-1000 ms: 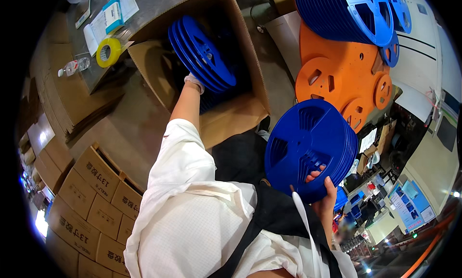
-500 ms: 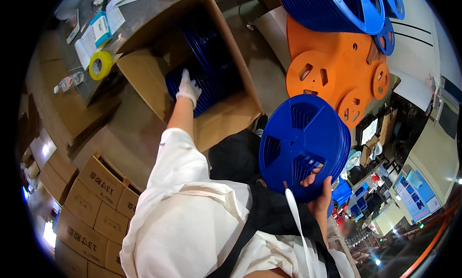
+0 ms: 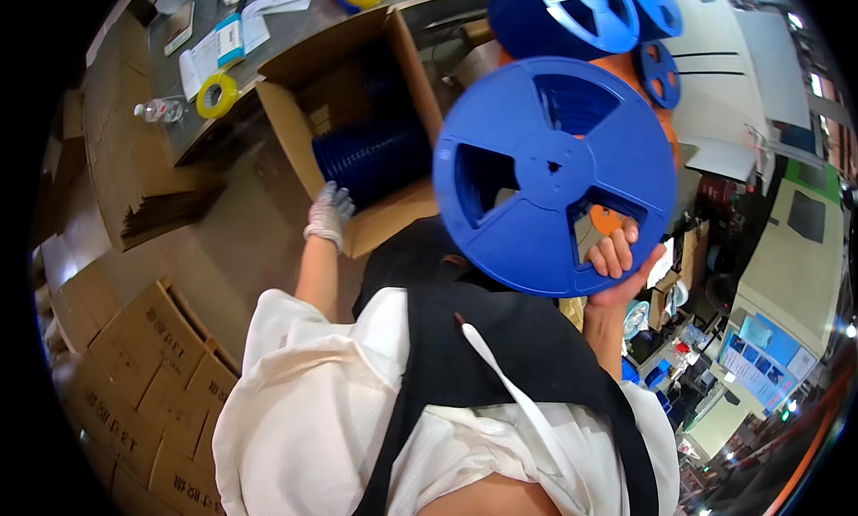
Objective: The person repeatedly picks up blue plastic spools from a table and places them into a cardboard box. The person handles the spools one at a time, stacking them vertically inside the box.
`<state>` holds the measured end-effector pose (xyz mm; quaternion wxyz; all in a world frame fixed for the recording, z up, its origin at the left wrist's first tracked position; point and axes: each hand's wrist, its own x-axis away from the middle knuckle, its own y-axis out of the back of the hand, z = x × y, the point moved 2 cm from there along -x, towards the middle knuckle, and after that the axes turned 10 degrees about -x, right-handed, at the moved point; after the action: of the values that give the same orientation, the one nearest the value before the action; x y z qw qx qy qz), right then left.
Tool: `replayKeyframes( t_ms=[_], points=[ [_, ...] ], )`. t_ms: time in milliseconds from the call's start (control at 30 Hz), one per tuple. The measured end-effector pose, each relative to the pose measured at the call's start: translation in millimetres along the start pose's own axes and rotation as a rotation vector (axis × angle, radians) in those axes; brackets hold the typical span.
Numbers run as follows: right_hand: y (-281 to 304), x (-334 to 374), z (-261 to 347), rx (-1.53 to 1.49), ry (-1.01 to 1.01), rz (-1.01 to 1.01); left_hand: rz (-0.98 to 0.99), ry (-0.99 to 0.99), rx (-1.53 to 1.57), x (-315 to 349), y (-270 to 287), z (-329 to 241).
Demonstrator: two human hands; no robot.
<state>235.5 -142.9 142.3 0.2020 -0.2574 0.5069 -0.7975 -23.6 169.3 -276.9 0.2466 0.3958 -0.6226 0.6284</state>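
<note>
My right hand (image 3: 617, 259) grips a large blue plastic reel (image 3: 500, 226) by its rim, fingers curled through one of the cutouts. The reel's round face is turned toward me; further reels behind it are partly hidden. My left hand (image 3: 330, 214), in a white glove, is beside the near left edge of an open cardboard box (image 3: 290, 136). Its fingers look extended, and I see nothing held in them. Inside the box lies a row of dark blue reels (image 3: 375, 159) standing on edge, close to the left fingertips.
Behind the held reel stand more blue reels (image 3: 594, 16) and orange parts (image 3: 617, 65). A grey table (image 3: 268, 33) at the far left carries yellow tape (image 3: 216, 96), papers and a bottle (image 3: 159, 111). Stacked cartons (image 3: 134, 373) fill the lower left.
My left hand has drawn back from the reels inside the box to its near edge. My right hand has raised the blue reel, which now faces me more squarely.
</note>
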Motion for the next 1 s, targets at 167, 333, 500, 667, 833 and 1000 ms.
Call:
replayKeyframes(
  t_ms=[167, 333, 500, 667, 833, 1000],
  points=[
    [-12.7, 6.8, 5.1, -0.139, -0.088, 0.242, -0.125, -0.459, -0.603, 104.8, -140.4, -38.6],
    [-23.2, 13.1, 6.0, -0.179, -0.153, 0.383, 0.059, -0.917, -0.785, 173.5, -221.1, -22.7],
    [-25.7, 16.9, 0.4, -0.211, -0.184, 0.379, -0.08, -1.322, -1.108, 229.8, -270.5, 13.6],
    [-43.0, 29.2, -8.8, -0.025, -0.119, 0.283, 0.201, -1.072, -1.492, 264.0, -308.3, 72.1],
    [-66.7, 49.1, -63.8, 0.483, -0.194, 0.211, 0.381, -0.768, -1.274, 238.9, -293.3, 132.6],
    [-51.4, 49.1, -36.8, 0.664, -0.174, 0.014, 0.756, -0.275, -0.329, 279.7, -263.9, 94.6]
  ],
)
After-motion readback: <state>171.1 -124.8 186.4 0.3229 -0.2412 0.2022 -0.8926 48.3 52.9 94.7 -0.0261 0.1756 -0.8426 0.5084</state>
